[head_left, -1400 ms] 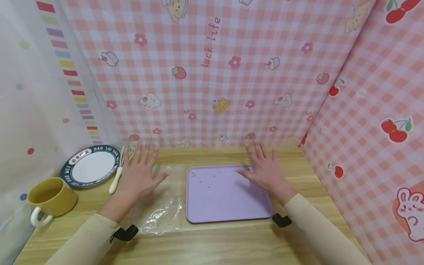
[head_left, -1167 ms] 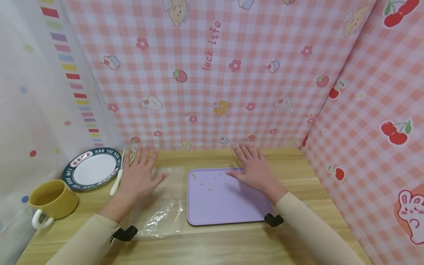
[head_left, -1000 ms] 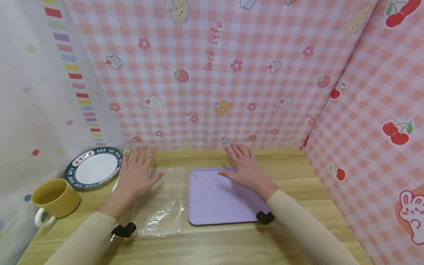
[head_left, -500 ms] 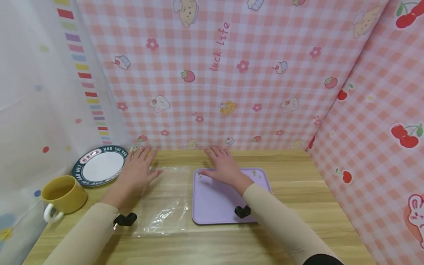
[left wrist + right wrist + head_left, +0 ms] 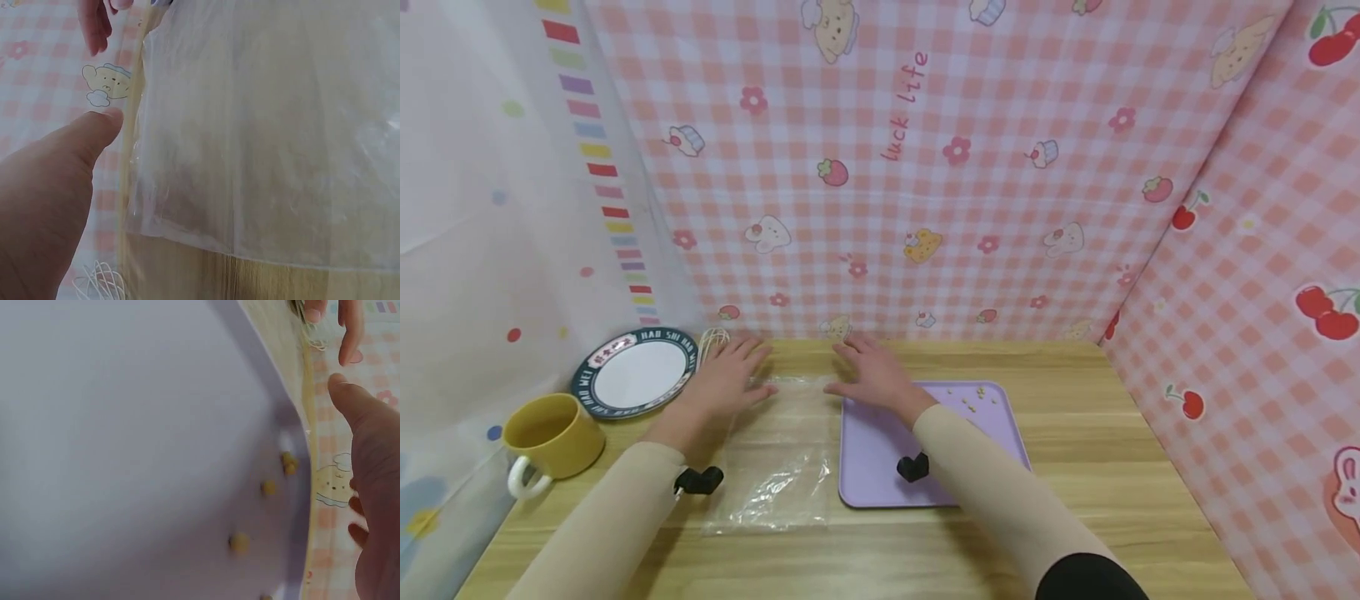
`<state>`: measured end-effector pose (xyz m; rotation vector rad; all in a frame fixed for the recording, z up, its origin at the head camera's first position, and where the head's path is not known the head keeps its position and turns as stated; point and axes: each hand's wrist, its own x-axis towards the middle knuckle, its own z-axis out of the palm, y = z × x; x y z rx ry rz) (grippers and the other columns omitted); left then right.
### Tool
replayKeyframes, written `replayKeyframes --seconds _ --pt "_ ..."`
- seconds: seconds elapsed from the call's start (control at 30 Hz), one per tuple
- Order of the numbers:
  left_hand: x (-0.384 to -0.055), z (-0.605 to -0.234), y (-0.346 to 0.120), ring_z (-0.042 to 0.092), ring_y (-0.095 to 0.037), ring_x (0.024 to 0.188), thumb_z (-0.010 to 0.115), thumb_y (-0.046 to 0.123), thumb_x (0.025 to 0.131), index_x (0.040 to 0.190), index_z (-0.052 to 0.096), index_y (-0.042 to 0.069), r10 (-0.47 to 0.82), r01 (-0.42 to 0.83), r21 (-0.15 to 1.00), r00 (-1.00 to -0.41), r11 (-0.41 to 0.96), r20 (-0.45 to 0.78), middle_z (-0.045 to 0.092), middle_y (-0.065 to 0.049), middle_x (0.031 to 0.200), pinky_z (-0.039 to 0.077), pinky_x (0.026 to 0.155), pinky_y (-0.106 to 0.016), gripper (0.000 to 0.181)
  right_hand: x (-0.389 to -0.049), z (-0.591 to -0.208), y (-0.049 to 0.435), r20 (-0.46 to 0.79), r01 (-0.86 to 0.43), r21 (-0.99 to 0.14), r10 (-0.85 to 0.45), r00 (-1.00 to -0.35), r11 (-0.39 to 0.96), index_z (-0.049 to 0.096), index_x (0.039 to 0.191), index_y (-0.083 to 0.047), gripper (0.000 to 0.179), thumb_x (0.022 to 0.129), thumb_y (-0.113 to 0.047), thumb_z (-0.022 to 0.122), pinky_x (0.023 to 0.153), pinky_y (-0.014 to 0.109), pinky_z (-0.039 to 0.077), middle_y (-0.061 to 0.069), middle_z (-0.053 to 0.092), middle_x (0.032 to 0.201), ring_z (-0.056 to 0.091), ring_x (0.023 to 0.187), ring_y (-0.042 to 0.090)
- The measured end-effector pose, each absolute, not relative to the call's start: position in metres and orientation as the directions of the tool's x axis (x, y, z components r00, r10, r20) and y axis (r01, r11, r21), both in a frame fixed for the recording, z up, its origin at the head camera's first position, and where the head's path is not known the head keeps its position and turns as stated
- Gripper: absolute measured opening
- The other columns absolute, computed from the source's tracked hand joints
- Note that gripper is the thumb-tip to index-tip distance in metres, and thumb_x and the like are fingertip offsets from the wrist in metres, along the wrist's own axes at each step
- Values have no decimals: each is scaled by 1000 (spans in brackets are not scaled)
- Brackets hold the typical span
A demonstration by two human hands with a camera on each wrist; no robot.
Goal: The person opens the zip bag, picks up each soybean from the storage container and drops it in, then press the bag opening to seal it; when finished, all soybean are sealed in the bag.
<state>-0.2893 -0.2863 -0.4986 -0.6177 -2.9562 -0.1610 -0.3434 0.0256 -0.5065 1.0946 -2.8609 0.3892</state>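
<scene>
Right hand [image 5: 876,378] sits farther left than earlier, above far left corner of purple tray [image 5: 872,471]; left hand [image 5: 724,385] near far left corner of clear plastic bag [image 5: 778,467]. Both grips wide. Tray on bench [image 5: 850,554], right of bag.

Pink gingham back wall [image 5: 880,204], cherry-print right wall [image 5: 1247,358], dotted left wall [image 5: 467,275], woodgrain tabletop [image 5: 1112,467].

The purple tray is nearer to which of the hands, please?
Right: the right hand is at the far-left corner of the purple tray. The left hand is to its left, by the far-left corner of the clear plastic bag.
</scene>
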Motion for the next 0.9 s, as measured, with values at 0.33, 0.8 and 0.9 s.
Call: replayKeyframes --seconds 0.33,0.8,0.9 --pt "-301 -509 -280 47 -52 149 79 44 101 160 54 1 423 439 180 -898 880 125 49 -26 165 37 122 -72 76 -348 -510 1 104 -673 -290 -677 -729 680 62 157 -11 72 99 -49 83 124 44 43 11 64 153 58 143 29" --pt "-305 -519 -272 63 -41 128 86 42 97 147 69 6 406 408 318 -911 856 76 64 -18 143 51 111 -63 63 -351 -513 -26 -10 -662 -347 -708 -706 664 69 149 -15 60 97 -37 88 110 38 52 9 67 140 63 124 24" --pt "-308 -521 -269 64 -36 120 88 38 96 142 72 8 406 400 368 -912 839 67 65 -16 137 54 105 -60 57 -352 -515 -26 -19 -641 -383 -699 -715 665 73 144 -13 53 97 -32 89 108 35 52 8 69 137 63 122 23"
